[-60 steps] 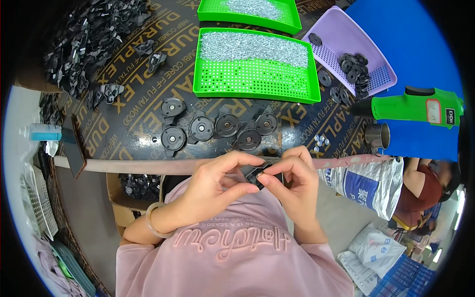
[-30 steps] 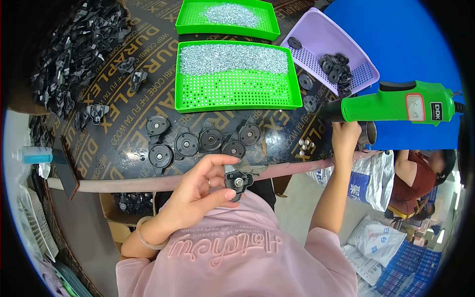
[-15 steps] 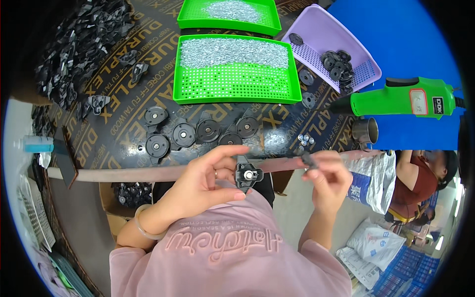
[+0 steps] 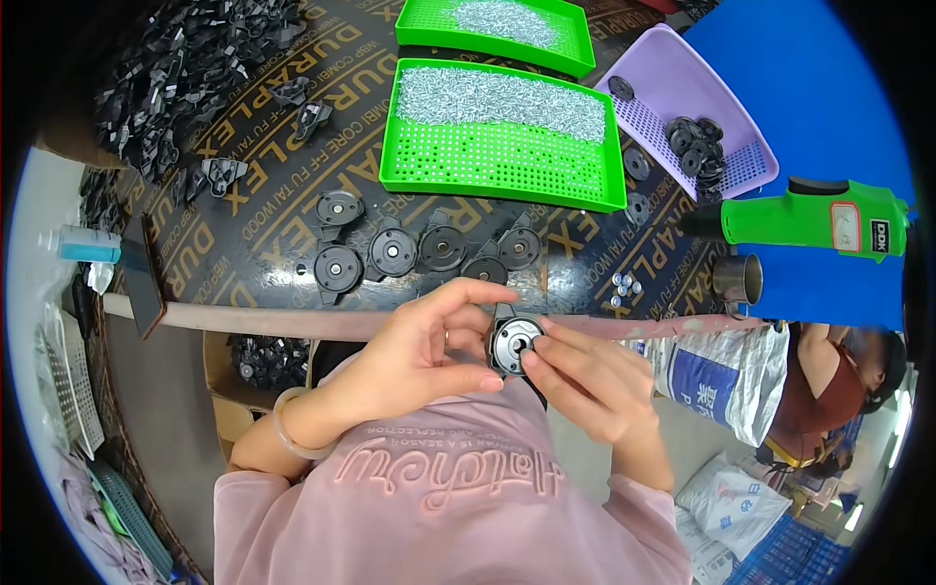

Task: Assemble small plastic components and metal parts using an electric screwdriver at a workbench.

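Observation:
My left hand [image 4: 424,341] grips a small round black part with a metal centre [image 4: 511,340] just off the table's near edge, over my lap. My right hand [image 4: 585,375] presses its fingertips onto the face of that part from the right. Several similar round black parts [image 4: 419,252] lie in a row on the dark table [image 4: 244,214] just beyond my hands. A few small silver nuts [image 4: 624,285] sit on the table to the right of them.
Two green trays of small silver screws [image 4: 497,97] sit at the back. A purple basket [image 4: 682,107] holds black discs. A green power screwdriver [image 4: 819,219] lies at the right. A heap of black parts [image 4: 185,58] fills the back left. Another person [image 4: 829,380] sits at the lower right.
My right hand went out to the table's right side, came back with something small, and now presses on the part held in my left hand.

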Motion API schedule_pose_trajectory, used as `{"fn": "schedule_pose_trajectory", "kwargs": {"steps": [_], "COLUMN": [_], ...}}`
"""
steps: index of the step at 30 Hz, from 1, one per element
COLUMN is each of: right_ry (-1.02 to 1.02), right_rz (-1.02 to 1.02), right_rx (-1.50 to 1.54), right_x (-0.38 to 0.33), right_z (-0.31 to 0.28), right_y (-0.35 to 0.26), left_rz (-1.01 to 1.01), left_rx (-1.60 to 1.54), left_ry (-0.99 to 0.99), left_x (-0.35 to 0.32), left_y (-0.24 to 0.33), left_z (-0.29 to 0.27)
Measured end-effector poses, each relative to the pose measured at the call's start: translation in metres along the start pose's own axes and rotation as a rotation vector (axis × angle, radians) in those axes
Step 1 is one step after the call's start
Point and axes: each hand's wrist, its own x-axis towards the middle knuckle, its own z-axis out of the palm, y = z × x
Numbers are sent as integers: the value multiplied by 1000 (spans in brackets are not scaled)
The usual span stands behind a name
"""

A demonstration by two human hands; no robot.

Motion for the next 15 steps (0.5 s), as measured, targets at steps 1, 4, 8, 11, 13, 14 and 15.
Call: {"fn": "schedule_pose_trajectory", "kwargs": {"steps": [1,4,8,11,13,14,15], "right_ry": [-13,-25,-68,-86,-86,-85,-87], "right_rz": [8,14,19,25,25,30,30], "right_rx": [-32,-81,-152,-188,-189,-192,-189], "right_x": [0,-1,3,3,2,1,2], "right_z": [-1,0,-3,-4,-2,-1,-2], "right_y": [-2,-3,-8,-11,-12,-13,-13], "left_rz": [9,38,40,39,38,34,33], "left_rx": [22,85,112,118,120,122,120], "left_ry": [14,22,35,58,70,78,81], "left_x": [0,0,2,2,1,1,1], "left_y": [0,-4,-4,-6,-4,-3,-3], "left_z": [0,0,4,4,6,7,7]}}
